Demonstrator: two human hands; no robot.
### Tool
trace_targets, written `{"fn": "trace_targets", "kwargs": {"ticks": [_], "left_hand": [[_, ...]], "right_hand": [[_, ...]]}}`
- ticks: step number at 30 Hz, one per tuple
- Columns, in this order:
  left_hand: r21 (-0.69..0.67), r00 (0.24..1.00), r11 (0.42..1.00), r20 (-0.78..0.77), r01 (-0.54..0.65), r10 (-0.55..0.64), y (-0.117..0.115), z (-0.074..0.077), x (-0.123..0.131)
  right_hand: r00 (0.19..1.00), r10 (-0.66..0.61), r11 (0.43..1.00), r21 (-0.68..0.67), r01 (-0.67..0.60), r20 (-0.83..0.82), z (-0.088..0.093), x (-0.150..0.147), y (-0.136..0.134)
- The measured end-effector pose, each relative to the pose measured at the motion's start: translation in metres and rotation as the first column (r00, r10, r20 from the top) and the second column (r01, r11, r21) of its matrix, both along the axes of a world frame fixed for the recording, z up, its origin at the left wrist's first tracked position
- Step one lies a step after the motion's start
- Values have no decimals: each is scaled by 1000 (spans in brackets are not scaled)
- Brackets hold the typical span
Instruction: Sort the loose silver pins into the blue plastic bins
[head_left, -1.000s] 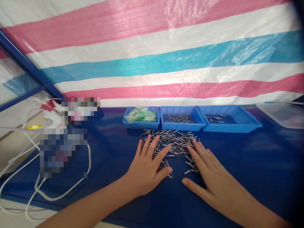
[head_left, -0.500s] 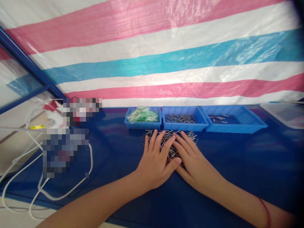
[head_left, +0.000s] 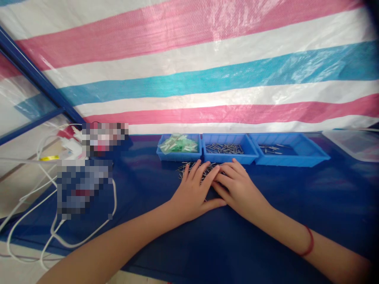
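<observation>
A loose pile of thin metal rods [head_left: 184,170] lies on the blue tabletop, mostly hidden under my hands. My left hand [head_left: 188,197] rests over its left side with the fingers spread and the thumb stretched toward the right. From the right, my right hand [head_left: 244,191] covers the other side, its fingers slightly bent and the thumb held out. The two hands meet at the middle, where the fingertips touch or overlap. Just behind the pile stands a blue bin [head_left: 231,158] with similar rods [head_left: 226,148] in it.
Left of that bin is another blue bin [head_left: 177,156] holding green and white pieces in clear plastic. A third blue bin [head_left: 299,159] on the right contains a few rods. A clear plastic lid or tray [head_left: 349,146] lies far right. White cables [head_left: 114,197] and blurred items occupy the left.
My right hand has slid inward and its fingers have bent more over the rods. Less of the pile shows between and beyond my hands. My left hand stays nearly in place.
</observation>
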State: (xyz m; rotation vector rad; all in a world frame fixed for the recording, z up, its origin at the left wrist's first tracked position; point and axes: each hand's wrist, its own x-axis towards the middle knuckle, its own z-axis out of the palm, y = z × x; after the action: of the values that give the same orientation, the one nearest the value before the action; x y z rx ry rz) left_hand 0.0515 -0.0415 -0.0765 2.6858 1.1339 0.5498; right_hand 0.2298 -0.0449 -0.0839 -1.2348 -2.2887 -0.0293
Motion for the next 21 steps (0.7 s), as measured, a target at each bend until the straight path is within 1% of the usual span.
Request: {"fn": "trace_targets", "kwargs": {"ticks": [4, 6, 8, 9, 11, 13, 14, 15, 16, 18, 19, 20, 21], "left_hand": [[-3, 998, 1000, 68, -6, 6, 11, -4, 7], [0, 994, 1000, 107, -15, 15, 14, -4, 10], [19, 985, 999, 168, -42, 38, 14, -2, 13], [37, 977, 998, 209, -58, 49, 13, 0, 14], [79, 952, 993, 301, -86, 58, 12, 5, 17], [110, 917, 988, 395, -110, 58, 10, 11, 21], [111, 894, 985, 443, -130, 68, 10, 14, 24], [97, 867, 983, 490, -157, 90, 11, 18, 27], [70, 835, 981, 538, -182, 117, 12, 21, 30], [-45, 763, 980, 621, -193, 179, 14, 27, 37], [-123, 721, 978, 661, -170, 208, 16, 29, 40], [-212, 692, 970, 682, -120, 235, 17, 31, 43], [-281, 663, 957, 703, -73, 257, 18, 32, 45]], "right_hand": [[998, 24, 999, -47, -21, 60, 10, 2, 9], [993, 50, 995, -93, -41, 106, 18, 3, 15], [990, 92, 984, -162, -73, 110, 27, 5, 21], [992, 100, 976, -200, -82, 83, 31, 7, 23], [997, 78, 960, -268, -82, -23, 37, 12, 26], [978, 3, 944, -322, -71, -206, 39, 17, 26], [943, -45, 934, -349, -77, -329, 40, 18, 24], [882, -95, 919, -381, -100, -461, 39, 20, 22], [793, -153, 898, -418, -138, -590, 39, 20, 19], [561, -265, 838, -475, -268, -784, 39, 19, 13], [449, -313, 803, -486, -345, -837, 40, 17, 10], [355, -355, 768, -486, -416, -865, 41, 15, 7], [280, -388, 740, -478, -473, -878, 42, 12, 5]]}}
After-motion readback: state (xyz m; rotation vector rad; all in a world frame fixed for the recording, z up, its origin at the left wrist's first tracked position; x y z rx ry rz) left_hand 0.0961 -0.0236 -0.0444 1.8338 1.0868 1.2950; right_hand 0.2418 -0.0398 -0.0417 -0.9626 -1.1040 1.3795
